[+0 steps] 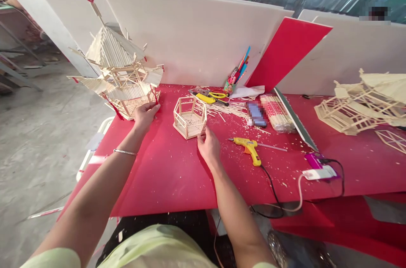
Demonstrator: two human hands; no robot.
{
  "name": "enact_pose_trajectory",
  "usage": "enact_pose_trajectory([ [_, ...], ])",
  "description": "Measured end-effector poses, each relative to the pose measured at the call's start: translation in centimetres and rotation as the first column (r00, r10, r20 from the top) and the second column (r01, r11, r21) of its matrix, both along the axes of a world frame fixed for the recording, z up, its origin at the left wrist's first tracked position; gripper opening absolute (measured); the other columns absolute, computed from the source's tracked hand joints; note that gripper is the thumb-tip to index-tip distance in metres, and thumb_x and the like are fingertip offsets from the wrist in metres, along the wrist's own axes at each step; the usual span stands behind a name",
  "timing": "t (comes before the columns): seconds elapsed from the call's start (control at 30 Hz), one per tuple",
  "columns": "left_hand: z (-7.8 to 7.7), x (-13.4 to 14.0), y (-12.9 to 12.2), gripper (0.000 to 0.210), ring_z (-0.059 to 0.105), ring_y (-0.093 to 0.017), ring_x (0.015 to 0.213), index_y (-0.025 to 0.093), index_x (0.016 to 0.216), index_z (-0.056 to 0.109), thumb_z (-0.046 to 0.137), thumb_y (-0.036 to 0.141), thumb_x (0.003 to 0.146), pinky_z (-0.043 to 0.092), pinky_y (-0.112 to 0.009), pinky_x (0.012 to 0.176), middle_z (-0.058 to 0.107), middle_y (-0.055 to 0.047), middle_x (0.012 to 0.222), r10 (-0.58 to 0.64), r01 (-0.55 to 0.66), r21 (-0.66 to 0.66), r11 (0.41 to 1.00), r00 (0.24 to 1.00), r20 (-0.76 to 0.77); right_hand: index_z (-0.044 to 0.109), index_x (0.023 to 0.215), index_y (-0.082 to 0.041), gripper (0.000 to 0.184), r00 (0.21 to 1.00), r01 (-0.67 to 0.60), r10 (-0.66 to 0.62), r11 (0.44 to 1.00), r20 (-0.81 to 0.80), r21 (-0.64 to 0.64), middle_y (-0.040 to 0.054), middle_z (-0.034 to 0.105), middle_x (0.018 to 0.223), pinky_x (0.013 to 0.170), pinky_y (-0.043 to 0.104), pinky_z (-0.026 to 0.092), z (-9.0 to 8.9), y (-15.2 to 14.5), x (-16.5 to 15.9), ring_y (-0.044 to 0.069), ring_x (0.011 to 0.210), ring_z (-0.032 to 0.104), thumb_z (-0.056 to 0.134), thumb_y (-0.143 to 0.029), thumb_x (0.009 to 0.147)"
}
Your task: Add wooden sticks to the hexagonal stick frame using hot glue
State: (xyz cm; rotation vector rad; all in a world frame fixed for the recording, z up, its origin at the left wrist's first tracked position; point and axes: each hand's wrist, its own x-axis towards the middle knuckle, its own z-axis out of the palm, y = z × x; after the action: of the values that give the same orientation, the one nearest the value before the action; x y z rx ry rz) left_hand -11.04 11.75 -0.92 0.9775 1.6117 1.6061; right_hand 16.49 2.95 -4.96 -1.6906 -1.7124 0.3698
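A tiered pagoda model (114, 48) built of thin wooden sticks stands at the table's left, red tassels hanging from its roof corners. By its front right corner, my left hand (146, 115) is closed, thumb and fingers pinched on a red tassel (155, 95) beside the model's base. A small six-sided stick frame (189, 121) with a slatted floor and low railings rests upright on the red table. My right hand (209, 145) pinches its front right corner between thumb and fingers. A yellow glue gun (249, 146) lies right of that hand, a glue stick in its back.
Behind the frame lie loose sticks (233, 110), yellow-handled pliers (206, 98) and a pen holder (230, 84). Further right are a phone (256, 114), bundled sticks (277, 113), a power strip (320, 170) with cables and another stick model (352, 107). White boards (190, 35) line the back.
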Motion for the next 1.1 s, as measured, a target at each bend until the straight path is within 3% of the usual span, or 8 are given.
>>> enact_pose_trajectory([
  [0.13,-2.3,0.2,-0.5,0.031,0.044,-0.009,0.041,0.014,0.082,0.075,0.079,0.040,0.066,0.029,-0.019,0.038,0.049,0.003,0.048,-0.048,0.045,-0.061,0.997,0.997,-0.058,0.059,0.140,-0.017,0.046,1.000,-0.021,0.021,1.000,-0.013,-0.004,0.0130,0.075,0.116,0.086,0.033,0.057,0.2,0.0,0.0,0.023,0.095,0.071,0.061,-0.023,0.095],
  [0.27,-3.8,-0.3,-1.8,0.028,0.049,-0.010,0.042,0.014,0.085,0.075,0.075,0.030,0.062,0.031,-0.019,0.039,0.055,0.002,0.054,-0.068,0.062,-0.117,0.991,0.996,-0.051,0.063,0.135,-0.018,0.041,1.000,-0.016,0.016,1.000,-0.009,-0.018,0.0124,0.075,0.113,0.084,0.033,0.057,0.5,-0.2,0.0,0.023,0.093,0.071,0.062,-0.023,0.094],
  [0.47,-1.5,-0.2,-1.4,0.057,0.054,-0.009,0.046,0.016,0.114,0.072,0.075,0.025,0.058,0.031,-0.019,0.036,0.071,-0.004,0.088,-0.047,0.047,-0.023,0.999,0.999,0.028,0.062,0.137,-0.019,0.044,1.000,-0.018,0.018,1.000,-0.013,-0.025,0.0115,0.076,0.111,0.084,0.033,0.057,0.6,-0.2,-0.1,0.023,0.092,0.072,0.062,-0.022,0.093],
  [0.57,-0.1,0.0,-0.5,0.051,0.051,-0.008,0.044,0.015,0.107,0.073,0.081,0.034,0.061,0.030,-0.020,0.037,0.067,-0.001,0.075,-0.039,0.038,0.024,0.999,0.999,0.037,0.060,0.140,-0.019,0.048,1.000,-0.010,0.009,1.000,-0.025,-0.007,0.0124,0.075,0.114,0.087,0.033,0.057,0.4,-0.1,-0.1,0.023,0.095,0.072,0.062,-0.021,0.092],
  [0.7,0.3,0.1,-0.2,0.035,0.040,-0.007,0.042,0.014,0.082,0.072,0.084,0.041,0.062,0.024,-0.020,0.038,0.050,0.004,0.053,-0.042,0.040,0.020,0.999,0.997,0.067,0.053,0.148,-0.017,0.060,0.999,0.030,-0.029,0.999,-0.031,0.043,0.0138,0.073,0.120,0.090,0.034,0.058,0.8,-0.3,0.2,0.025,0.102,0.071,0.058,-0.014,0.088],
  [0.83,0.0,0.0,-0.7,0.035,0.042,-0.008,0.044,0.015,0.081,0.072,0.087,0.038,0.060,0.025,-0.020,0.039,0.049,0.005,0.052,-0.133,0.131,0.023,0.991,0.980,0.145,0.050,0.150,-0.018,0.055,0.989,0.112,-0.086,0.964,-0.117,0.239,0.0156,0.068,0.131,0.086,0.034,0.059,2.3,-1.7,0.1,0.024,0.110,0.069,0.047,-0.016,0.096],
  [0.93,0.1,0.0,-1.0,0.034,0.045,-0.009,0.045,0.015,0.083,0.071,0.087,0.030,0.057,0.026,-0.019,0.039,0.053,0.004,0.053,-0.135,0.138,-0.004,0.990,0.975,0.178,0.056,0.145,-0.020,0.044,0.988,0.001,0.049,0.947,-0.147,0.321,0.0156,0.068,0.128,0.082,0.032,0.061,3.6,-3.1,-1.3,0.023,0.109,0.068,0.044,-0.023,0.102],
  [1.1,0.5,-0.5,-1.6,0.035,0.045,-0.008,0.046,0.014,0.087,0.074,0.085,0.024,0.056,0.027,-0.018,0.039,0.056,0.003,0.055,-0.179,0.187,-0.017,0.982,0.960,0.215,0.067,0.128,-0.022,0.032,0.918,-0.312,0.363,0.908,-0.156,0.278,0.0084,0.074,0.110,0.089,0.030,0.060,5.0,-2.8,-6.4,0.018,0.100,0.070,0.047,-0.028,0.105],
])
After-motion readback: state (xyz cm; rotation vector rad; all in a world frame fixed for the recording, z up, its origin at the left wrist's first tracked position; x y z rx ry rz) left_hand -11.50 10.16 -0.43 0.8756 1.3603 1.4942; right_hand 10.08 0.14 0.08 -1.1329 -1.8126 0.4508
